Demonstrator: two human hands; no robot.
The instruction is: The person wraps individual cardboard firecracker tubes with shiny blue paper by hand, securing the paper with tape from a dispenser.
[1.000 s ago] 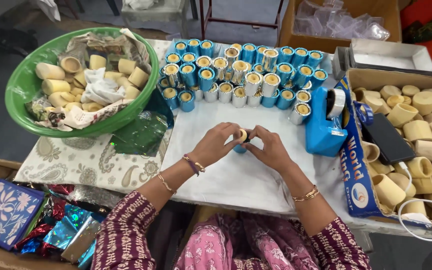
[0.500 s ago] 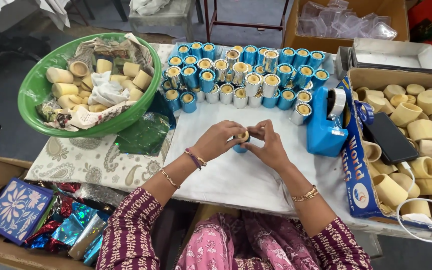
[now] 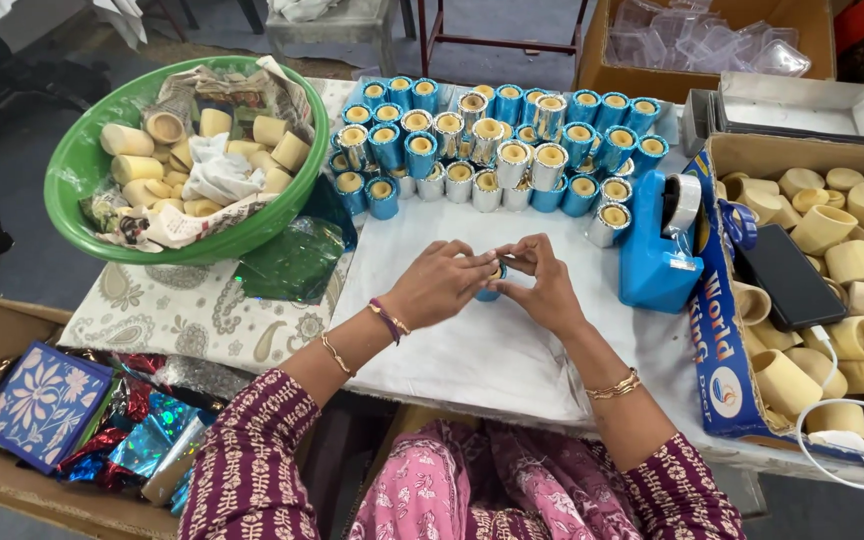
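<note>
My left hand (image 3: 440, 283) and my right hand (image 3: 542, 283) meet over a white sheet (image 3: 492, 350) on the table. Between their fingertips they hold one small cup wrapped in blue foil (image 3: 493, 281); most of it is hidden by the fingers. Just beyond the hands stand several foil-wrapped cups (image 3: 497, 140), blue and silver, packed in rows with their cream tops up.
A green bowl (image 3: 87, 160) of bare cream cups and newspaper sits far left, green foil (image 3: 297, 262) beside it. A blue tape dispenser (image 3: 658, 245) stands right of my hands. A cardboard box (image 3: 727, 340) of bare cups holds a black phone (image 3: 790, 277). Coloured foil sheets (image 3: 102, 440) fill a box at lower left.
Both hands stay together on the small cup; the fingers have shifted slightly around it. The view has tilted a little.
</note>
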